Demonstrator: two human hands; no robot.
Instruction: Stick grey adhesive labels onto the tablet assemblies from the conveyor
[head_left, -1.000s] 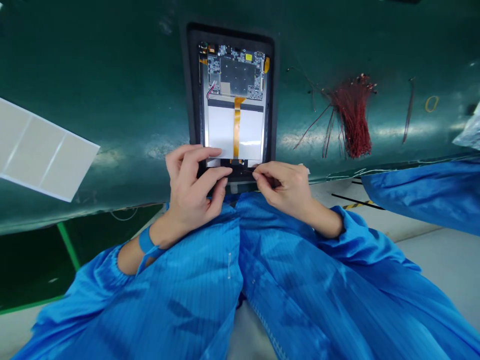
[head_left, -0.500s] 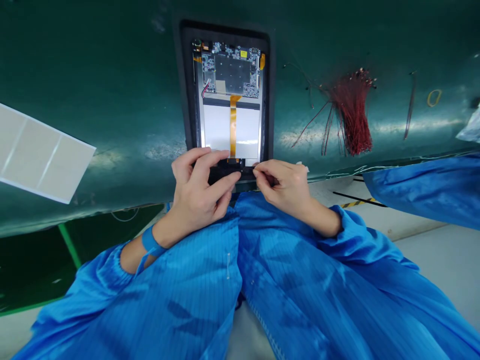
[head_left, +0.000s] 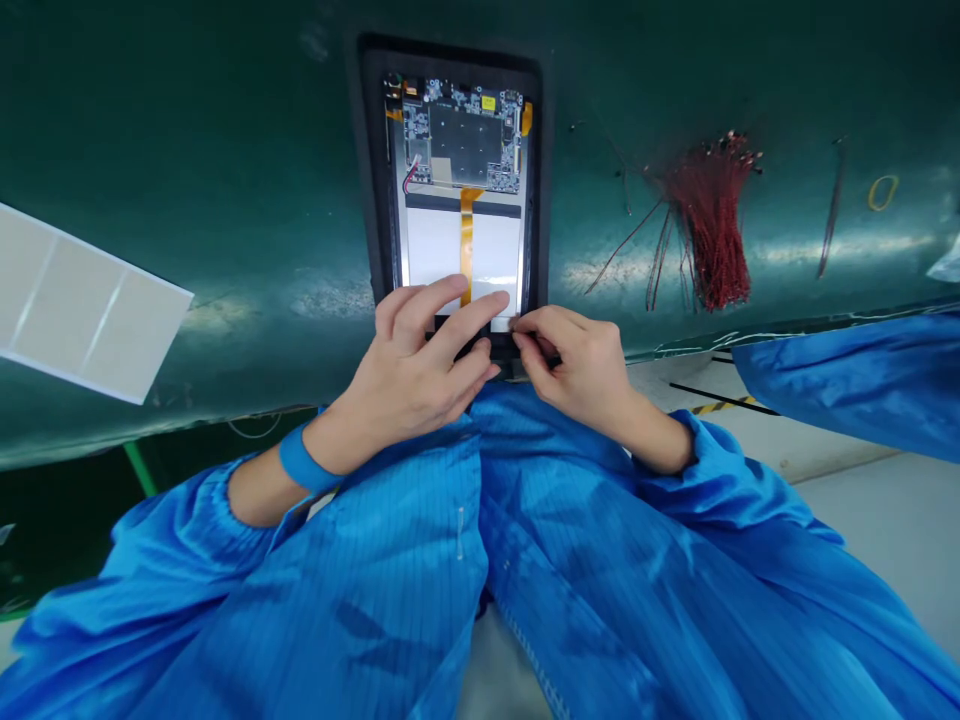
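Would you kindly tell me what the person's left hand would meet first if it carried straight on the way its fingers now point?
The left hand, its fingertips over the white panel, would likely meet the black frame first, though depth is unclear.

Honestly pretty tight along the bottom edge of that opened tablet [head_left: 461, 250], since the left hand [head_left: 409, 385] and right hand [head_left: 577, 360] take up the spot. There's a strip of green mat [head_left: 570, 230] to get through on the right, then a bundle of red wires [head_left: 709, 225] blocks the way.
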